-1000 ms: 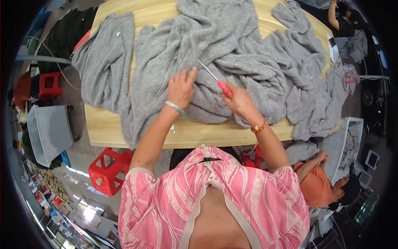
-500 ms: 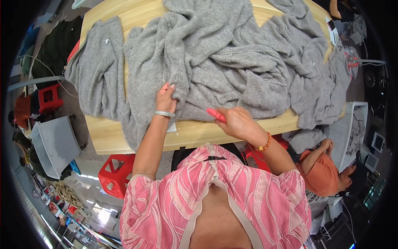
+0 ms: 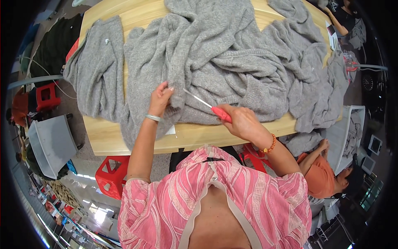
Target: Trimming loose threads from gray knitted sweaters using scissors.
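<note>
Wooden table [image 3: 199, 137], one: bare strip along near edge, crossed at left by a cloth tail from one broad grey knit heap [image 3: 215, 62], middle to right, garments uncountable; narrow gap to one grey knit piece [image 3: 101, 74], far left. Two hands at heap's near side: right hand [image 3: 245, 123] clamped round one red-handled tool [image 3: 219, 112], left hand [image 3: 160, 99] fingers bunched at a fold, pinch unclear.

Between those forearms [image 3: 143, 153], a strip of surface [image 3: 199, 137] leaves passing room; beyond, a red-handled tool [image 3: 219, 113] and heaped grey cloth [image 3: 232, 41] block the way.
</note>
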A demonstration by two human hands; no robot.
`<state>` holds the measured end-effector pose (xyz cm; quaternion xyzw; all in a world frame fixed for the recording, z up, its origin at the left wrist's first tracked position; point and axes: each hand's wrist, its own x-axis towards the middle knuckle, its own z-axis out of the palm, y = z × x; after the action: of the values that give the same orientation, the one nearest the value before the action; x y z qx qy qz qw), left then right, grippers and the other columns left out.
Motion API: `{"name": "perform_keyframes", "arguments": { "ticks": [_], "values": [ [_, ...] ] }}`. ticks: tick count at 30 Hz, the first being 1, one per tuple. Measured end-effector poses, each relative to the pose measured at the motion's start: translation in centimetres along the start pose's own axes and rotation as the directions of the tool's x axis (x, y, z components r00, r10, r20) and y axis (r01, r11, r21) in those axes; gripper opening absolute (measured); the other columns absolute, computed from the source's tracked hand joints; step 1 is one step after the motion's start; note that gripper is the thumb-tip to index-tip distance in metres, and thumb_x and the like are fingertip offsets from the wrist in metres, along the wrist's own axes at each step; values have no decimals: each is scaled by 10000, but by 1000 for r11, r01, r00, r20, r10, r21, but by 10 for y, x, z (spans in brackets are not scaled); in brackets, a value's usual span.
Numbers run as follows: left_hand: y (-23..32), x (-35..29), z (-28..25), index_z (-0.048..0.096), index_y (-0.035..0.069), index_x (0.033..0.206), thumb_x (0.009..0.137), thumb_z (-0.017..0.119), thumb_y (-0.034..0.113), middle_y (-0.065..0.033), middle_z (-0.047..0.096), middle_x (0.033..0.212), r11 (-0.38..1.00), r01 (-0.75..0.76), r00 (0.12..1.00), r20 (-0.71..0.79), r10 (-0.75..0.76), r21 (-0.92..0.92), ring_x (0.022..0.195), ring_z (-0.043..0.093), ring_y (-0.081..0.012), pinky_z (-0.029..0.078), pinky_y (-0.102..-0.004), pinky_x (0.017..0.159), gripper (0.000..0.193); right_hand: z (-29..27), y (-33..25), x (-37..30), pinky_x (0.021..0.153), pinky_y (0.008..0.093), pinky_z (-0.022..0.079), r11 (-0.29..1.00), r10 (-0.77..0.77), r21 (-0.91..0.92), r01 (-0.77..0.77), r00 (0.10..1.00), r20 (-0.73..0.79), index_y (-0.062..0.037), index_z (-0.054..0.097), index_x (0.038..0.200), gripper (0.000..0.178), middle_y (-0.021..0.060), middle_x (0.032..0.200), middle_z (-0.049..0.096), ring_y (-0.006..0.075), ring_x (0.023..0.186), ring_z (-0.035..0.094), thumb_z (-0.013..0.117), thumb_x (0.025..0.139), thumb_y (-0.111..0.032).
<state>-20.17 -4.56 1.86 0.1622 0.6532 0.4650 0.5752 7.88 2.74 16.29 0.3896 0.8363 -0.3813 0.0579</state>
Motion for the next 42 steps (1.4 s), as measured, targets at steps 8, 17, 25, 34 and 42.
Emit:
{"name": "perform_keyframes", "arguments": {
  "ticks": [8,17,25,34,42],
  "values": [
    [69,101,52,510,-45,1229,820,689,105,-137,628,1087,825,-361,850,-210,483,436,1031,569,-171,438,-280,907,470,-8,4,20,646,473,472,999,15,34,-9,986,-165,-95,580,1119,308,220,760,623,422,739,602,628,839,-213],
    [54,113,86,648,-32,1066,808,645,-35,-73,670,1011,874,-350,935,-60,351,-336,884,613,-119,475,-232,838,258,-39,18,51,656,489,477,977,132,-138,-160,973,-188,-80,592,1059,281,220,728,623,416,722,608,611,847,-262],
    [29,99,73,617,-27,1125,825,636,-20,-58,648,1063,900,-346,937,-48,346,-266,917,582,-84,440,-202,851,301,-28,28,28,659,488,478,995,31,-101,-22,995,93,-78,613,1023,296,212,731,628,412,730,610,627,826,-298],
    [3,42,54,549,33,1224,824,664,112,-71,617,1090,964,-265,963,-64,263,-27,981,575,-166,448,-279,849,424,-17,12,15,668,471,462,983,183,0,-185,972,-150,-75,580,1077,296,221,812,623,435,776,589,624,844,-252],
    [-35,-84,-41,461,45,1311,744,717,231,-188,534,1232,169,84,657,-182,732,982,1165,481,-328,373,-393,977,649,4,27,-1,685,452,470,977,214,5,-215,969,-124,-98,569,1137,318,230,859,621,431,820,588,613,858,-245]
  ]
}}
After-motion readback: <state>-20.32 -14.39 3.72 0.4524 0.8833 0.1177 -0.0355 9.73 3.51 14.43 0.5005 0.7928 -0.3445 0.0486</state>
